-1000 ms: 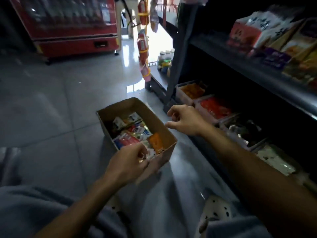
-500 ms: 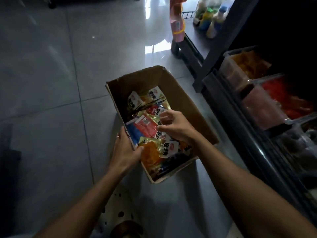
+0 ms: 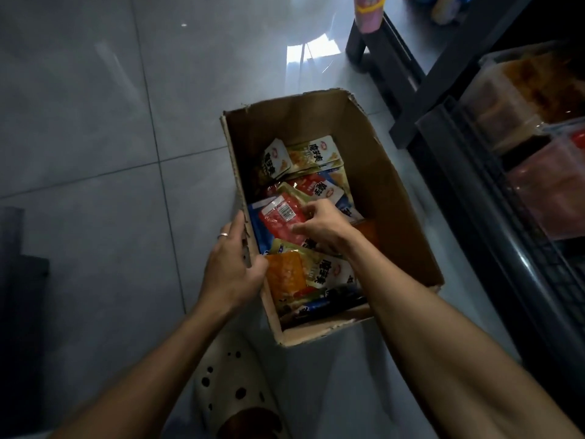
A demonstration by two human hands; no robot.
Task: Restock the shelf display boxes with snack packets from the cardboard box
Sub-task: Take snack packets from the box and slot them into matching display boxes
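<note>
An open cardboard box [image 3: 392, 191] stands on the tiled floor, holding several snack packets in red, orange, blue and white. My left hand [image 3: 232, 267] grips the box's left wall, thumb inside. Inside the box, my right hand [image 3: 323, 228] pinches a red packet [image 3: 280, 218] with a barcode label. An orange packet [image 3: 285, 277] lies near the front of the box. Clear shelf display boxes sit at the right: one with orange snacks [image 3: 519, 90] and one with red snacks [image 3: 557, 182].
A dark shelf frame [image 3: 474, 172] runs along the right side, with its leg [image 3: 408, 80] behind the box. A pink hanging item [image 3: 368, 12] shows at the top. My pale perforated shoe [image 3: 228, 388] is below the box. Grey floor tiles spread to the left.
My right hand moved from near the shelf into the box and took hold of the red packet. My left hand shifted to the box's left wall. The view tilted down.
</note>
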